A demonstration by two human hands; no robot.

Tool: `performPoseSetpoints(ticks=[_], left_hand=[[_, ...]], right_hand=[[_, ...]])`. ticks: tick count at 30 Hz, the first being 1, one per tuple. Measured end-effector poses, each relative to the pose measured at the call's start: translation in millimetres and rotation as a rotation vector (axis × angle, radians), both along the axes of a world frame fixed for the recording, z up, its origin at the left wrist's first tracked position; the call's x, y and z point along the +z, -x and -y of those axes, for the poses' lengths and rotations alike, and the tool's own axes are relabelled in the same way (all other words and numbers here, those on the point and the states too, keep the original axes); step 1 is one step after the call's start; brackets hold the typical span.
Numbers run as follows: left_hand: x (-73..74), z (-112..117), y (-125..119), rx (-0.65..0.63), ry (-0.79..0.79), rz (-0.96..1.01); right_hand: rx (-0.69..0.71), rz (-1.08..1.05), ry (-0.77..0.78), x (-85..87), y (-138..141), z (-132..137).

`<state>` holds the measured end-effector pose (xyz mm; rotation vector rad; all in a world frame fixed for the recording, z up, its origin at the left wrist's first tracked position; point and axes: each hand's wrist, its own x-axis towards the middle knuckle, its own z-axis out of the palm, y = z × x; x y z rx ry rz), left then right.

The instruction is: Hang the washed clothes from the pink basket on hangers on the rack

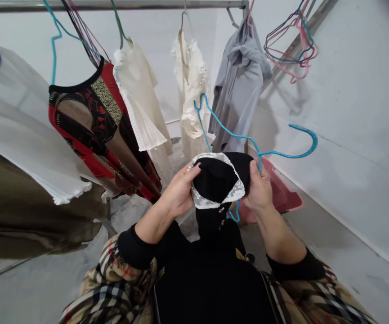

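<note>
A black garment (pixel 214 180) with a white lace collar (pixel 234 191) hangs down in front of me. My left hand (pixel 177 191) is closed on the collar's left side. My right hand (pixel 260 189) is closed on the garment's right shoulder and touches a blue wire hanger (pixel 248 137) that pokes out above and below the fabric. The hanger's hook curves off to the right, near the wall.
A metal clothes rail (pixel 113 5) runs across the top with hung clothes: a white top (pixel 19 135), a red and black patterned dress (pixel 96 126), two cream lace tops (pixel 140 99), a grey shirt (pixel 238 85). Several empty wire hangers (pixel 290 40) hang at right. A pink basket (pixel 278 193) sits on the floor by the wall.
</note>
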<state>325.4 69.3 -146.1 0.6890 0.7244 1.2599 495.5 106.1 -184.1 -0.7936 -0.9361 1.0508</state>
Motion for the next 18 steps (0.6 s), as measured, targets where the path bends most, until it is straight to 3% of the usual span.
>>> performPoseSetpoints(ticks=[4, 10, 18], left_hand=[[10.2, -5, 10, 0.066, 0.046, 0.129], [13.3, -8, 9, -0.060, 0.088, 0.062], [18.7, -3, -10, -0.213, -0.061, -0.088]], right_hand=[[0.002, 0.022, 0.062, -5.4, -19, 0], [0.023, 0.136, 0.019, 1.1, -47, 5], [0.344, 0.473, -0.044, -15.8, -7, 7]])
